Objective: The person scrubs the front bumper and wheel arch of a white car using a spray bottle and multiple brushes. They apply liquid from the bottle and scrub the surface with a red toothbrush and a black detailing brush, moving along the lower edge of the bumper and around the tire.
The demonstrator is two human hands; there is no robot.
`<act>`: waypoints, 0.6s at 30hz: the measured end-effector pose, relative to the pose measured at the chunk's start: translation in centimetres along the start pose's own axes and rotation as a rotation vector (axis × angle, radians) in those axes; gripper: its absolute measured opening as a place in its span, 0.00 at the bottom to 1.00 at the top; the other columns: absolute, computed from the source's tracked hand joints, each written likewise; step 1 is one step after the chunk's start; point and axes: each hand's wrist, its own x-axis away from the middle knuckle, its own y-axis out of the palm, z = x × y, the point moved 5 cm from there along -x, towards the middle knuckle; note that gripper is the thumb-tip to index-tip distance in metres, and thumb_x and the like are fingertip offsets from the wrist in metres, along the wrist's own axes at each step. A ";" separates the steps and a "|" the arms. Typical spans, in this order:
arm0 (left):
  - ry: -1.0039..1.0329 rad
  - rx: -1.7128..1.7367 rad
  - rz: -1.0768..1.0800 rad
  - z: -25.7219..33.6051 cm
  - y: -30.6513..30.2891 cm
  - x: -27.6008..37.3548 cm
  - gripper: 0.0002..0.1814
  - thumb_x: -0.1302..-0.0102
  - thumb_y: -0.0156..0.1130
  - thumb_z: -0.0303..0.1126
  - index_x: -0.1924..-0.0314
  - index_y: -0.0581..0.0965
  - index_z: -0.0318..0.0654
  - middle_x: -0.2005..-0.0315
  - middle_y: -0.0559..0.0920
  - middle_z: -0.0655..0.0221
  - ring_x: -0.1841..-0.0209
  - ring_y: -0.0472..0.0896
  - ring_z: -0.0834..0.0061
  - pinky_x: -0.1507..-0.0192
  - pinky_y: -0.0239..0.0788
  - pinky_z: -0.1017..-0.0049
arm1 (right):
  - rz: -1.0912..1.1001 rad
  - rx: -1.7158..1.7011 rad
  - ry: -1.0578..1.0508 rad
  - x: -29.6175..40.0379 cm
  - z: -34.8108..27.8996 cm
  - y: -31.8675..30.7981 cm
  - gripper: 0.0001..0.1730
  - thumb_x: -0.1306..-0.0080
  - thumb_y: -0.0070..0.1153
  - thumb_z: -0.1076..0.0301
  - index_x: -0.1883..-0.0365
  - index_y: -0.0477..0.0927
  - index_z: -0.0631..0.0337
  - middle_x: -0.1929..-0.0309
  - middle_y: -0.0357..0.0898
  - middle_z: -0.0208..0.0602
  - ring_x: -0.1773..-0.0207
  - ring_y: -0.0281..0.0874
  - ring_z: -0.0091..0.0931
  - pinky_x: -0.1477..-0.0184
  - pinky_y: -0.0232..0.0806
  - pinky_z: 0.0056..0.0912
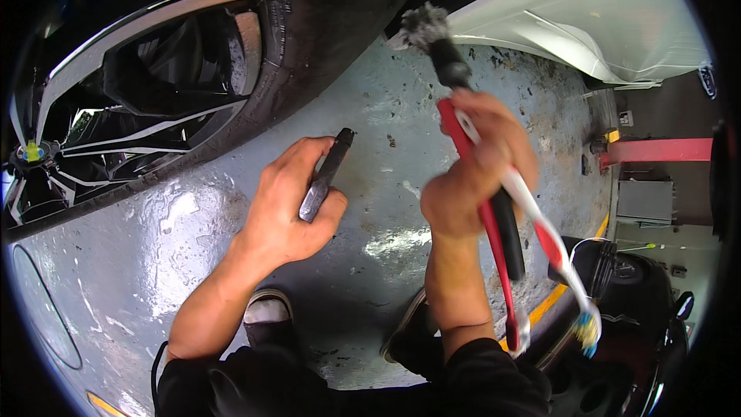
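Note:
My left hand (283,202) holds a short, dark, narrow tool (327,176) between thumb and fingers; its exact kind is unclear. Bunched together in my right hand (486,156) are three brushes. A black-handled detailing brush (450,63) points up and away, its grey bristles blurred. The red toothbrush (499,255) hangs with its bristle head towards my sleeve. Beside it, a white and red toothbrush (547,237) angles down to the right, with blue and yellow bristles. Both hands are above the floor, apart from the car wheel (133,121).
The wheel's black tyre (330,23) fills the upper left. A large pale panel (567,17) curves across the upper right. Grey painted floor (370,185) lies below, worn and shiny. At right are a red post (660,153), a yellow floor line (547,308) and a dark car (631,313).

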 end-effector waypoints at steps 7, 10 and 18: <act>-0.028 0.083 0.028 0.8 -0.7 0.9 0.21 0.52 0.56 0.22 0.54 0.76 0.30 0.67 0.79 0.59 0.72 0.79 0.68 0.64 0.70 0.72 | -0.208 0.239 -0.155 0.5 -0.2 1.2 0.15 0.27 0.49 0.62 0.64 0.77 0.67 0.64 0.81 0.46 0.64 0.80 0.30 0.62 0.71 0.30; 0.031 0.015 0.021 0.6 -0.1 0.9 0.22 0.52 0.57 0.22 0.52 0.76 0.30 0.65 0.80 0.57 0.69 0.80 0.62 0.60 0.71 0.70 | -0.241 0.329 -0.089 -1.0 0.8 1.9 0.14 0.26 0.49 0.64 0.62 0.77 0.68 0.63 0.82 0.46 0.62 0.81 0.30 0.59 0.73 0.31; 0.060 0.041 0.054 1.2 -0.1 0.6 0.22 0.51 0.56 0.22 0.53 0.76 0.30 0.64 0.81 0.55 0.66 0.80 0.58 0.59 0.71 0.68 | -0.291 0.271 0.000 -0.8 2.2 1.5 0.12 0.26 0.49 0.65 0.60 0.76 0.67 0.62 0.82 0.43 0.63 0.78 0.25 0.59 0.71 0.28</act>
